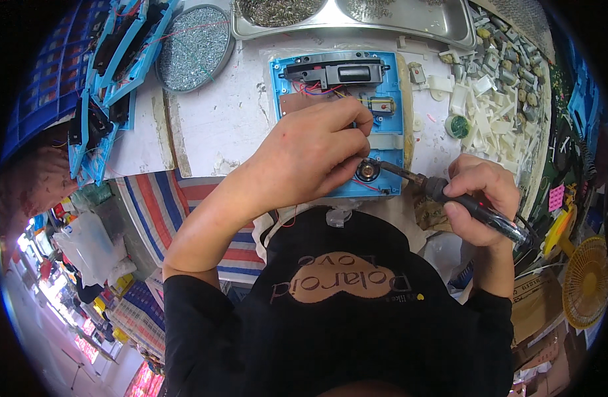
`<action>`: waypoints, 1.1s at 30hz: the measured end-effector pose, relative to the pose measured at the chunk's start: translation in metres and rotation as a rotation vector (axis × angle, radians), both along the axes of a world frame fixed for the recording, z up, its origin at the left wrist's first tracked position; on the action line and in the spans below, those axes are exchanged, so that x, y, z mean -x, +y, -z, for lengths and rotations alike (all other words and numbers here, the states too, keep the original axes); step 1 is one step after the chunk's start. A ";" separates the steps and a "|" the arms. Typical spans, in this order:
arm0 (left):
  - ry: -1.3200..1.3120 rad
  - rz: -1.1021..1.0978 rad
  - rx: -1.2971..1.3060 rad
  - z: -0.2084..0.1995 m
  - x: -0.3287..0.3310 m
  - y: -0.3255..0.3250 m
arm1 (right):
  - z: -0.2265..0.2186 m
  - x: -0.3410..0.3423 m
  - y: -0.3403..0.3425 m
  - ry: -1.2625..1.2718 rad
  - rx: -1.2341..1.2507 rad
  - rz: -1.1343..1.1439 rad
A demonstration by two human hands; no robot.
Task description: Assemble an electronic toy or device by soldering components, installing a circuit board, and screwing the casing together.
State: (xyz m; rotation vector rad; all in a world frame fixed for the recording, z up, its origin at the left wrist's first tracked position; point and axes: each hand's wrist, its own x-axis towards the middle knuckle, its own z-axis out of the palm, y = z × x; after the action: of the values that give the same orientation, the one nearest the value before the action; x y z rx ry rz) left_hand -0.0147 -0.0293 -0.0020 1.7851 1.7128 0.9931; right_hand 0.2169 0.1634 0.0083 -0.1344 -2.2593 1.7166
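A blue plastic housing lies open on the white bench, with a black battery-box-like part, a small motor and thin wires inside. My left hand is over its left half, fingertips pinched together; whatever they hold is hidden. In my right hand is a soldering iron with a dark handle. Its tip points left, at the edge of a small round speaker in the housing's near part; whether it touches cannot be made out. My left fingertips are just above that speaker.
Loose white plastic parts and several small motors are heaped at right, beside a green roll. A round tray of screws and a metal tray stand behind. Stacked blue housings are at left, a yellow fan at lower right.
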 end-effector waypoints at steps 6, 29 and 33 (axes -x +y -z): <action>0.017 0.005 -0.020 0.002 0.000 0.000 | -0.002 0.003 0.000 0.000 -0.031 -0.016; 0.003 -0.014 0.006 -0.001 -0.002 -0.001 | -0.010 -0.021 0.010 0.047 -0.026 0.078; 0.010 -0.029 0.007 -0.003 -0.004 0.000 | -0.009 -0.020 0.009 0.038 -0.016 0.063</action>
State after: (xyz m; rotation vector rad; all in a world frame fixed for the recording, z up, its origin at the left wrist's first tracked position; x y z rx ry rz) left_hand -0.0110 -0.0293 0.0010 1.7680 1.7511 0.9907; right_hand 0.2364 0.1728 0.0169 -0.1664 -2.2176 1.6549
